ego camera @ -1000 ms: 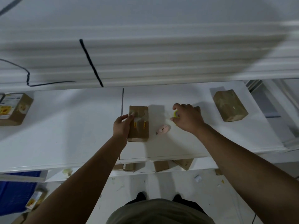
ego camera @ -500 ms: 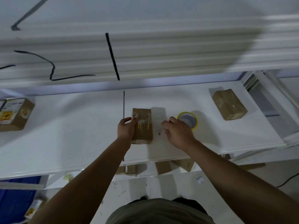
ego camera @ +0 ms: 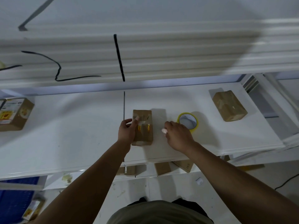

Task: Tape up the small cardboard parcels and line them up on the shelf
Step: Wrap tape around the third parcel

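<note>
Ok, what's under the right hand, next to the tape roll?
Only the pale tip of a small pink object shows, poking from the right hand toward the parcel. Curled fingers cover the rest; what it is cannot be told.

I count three cardboard parcels (ego camera: 143,133) (ego camera: 15,114) (ego camera: 229,105): two left of the tape roll (ego camera: 193,129), one right of it. Tape rolls: one. Small pink item (ego camera: 163,130), just left of it: one.
</note>
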A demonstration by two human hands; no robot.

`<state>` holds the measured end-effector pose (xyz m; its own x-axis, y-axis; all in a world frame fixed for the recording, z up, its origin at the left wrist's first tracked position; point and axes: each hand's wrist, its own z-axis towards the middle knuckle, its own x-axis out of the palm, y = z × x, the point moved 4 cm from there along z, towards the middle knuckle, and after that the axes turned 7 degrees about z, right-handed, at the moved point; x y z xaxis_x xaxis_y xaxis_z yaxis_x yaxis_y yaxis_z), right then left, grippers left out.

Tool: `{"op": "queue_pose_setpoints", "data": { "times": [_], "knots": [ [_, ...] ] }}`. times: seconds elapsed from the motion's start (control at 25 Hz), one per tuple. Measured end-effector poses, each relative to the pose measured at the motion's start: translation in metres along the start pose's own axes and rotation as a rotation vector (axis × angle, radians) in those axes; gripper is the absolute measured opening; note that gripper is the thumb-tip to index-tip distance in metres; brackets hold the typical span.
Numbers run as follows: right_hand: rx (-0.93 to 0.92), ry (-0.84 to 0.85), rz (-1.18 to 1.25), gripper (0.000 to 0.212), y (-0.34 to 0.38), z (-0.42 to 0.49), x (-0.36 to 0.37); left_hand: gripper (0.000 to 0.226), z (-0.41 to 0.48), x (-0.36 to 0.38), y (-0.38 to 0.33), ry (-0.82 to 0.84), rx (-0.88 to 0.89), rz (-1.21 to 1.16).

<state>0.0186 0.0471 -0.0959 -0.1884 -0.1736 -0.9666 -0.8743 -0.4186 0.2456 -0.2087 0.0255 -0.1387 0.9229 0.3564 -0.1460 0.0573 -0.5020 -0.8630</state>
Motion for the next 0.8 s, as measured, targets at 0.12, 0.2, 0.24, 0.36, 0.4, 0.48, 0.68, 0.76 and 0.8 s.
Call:
{"op": "queue_pose_setpoints", "data": {
  "times": [0.12,0.2,0.24,0.36,0.4,0.48,0.68,0.76,0.8],
  "knots": [
    [0.114,-0.159,0.334,0.024,0.009,0.0,-0.012,0.049,-0.001,0.0,0.001,-0.005,0.005,0.005],
    [0.225,-0.231,0.586,0.031,0.015,0.008,-0.017,0.049,-0.002,0.001,0.001,-0.009,0.009,0.009],
    [0.268,-0.239,0.649,0.035,0.018,0.016,-0.017,0.049,-0.002,0.002,0.001,-0.01,0.01,0.008],
    [0.371,-0.149,0.546,0.034,0.019,0.035,-0.011,0.046,-0.006,0.001,-0.001,-0.006,0.02,0.025],
    [0.4,-0.067,0.483,0.032,0.019,0.037,-0.006,0.045,-0.007,0.0,-0.002,-0.006,0.024,0.032],
    [0.412,0.142,0.395,0.028,0.019,0.034,0.006,0.043,-0.008,0.0,-0.004,-0.015,0.024,0.04],
    [0.366,0.385,0.313,0.038,0.013,0.014,0.011,0.043,-0.012,-0.005,-0.007,-0.019,0.038,-0.025],
    [0.36,0.361,0.215,0.049,0.008,0.003,0.008,0.046,-0.016,-0.013,-0.004,-0.017,0.054,-0.087],
    [0.351,0.319,0.165,0.052,0.007,-0.001,0.005,0.048,-0.018,-0.018,-0.003,-0.022,0.082,-0.094]
  ]
}}
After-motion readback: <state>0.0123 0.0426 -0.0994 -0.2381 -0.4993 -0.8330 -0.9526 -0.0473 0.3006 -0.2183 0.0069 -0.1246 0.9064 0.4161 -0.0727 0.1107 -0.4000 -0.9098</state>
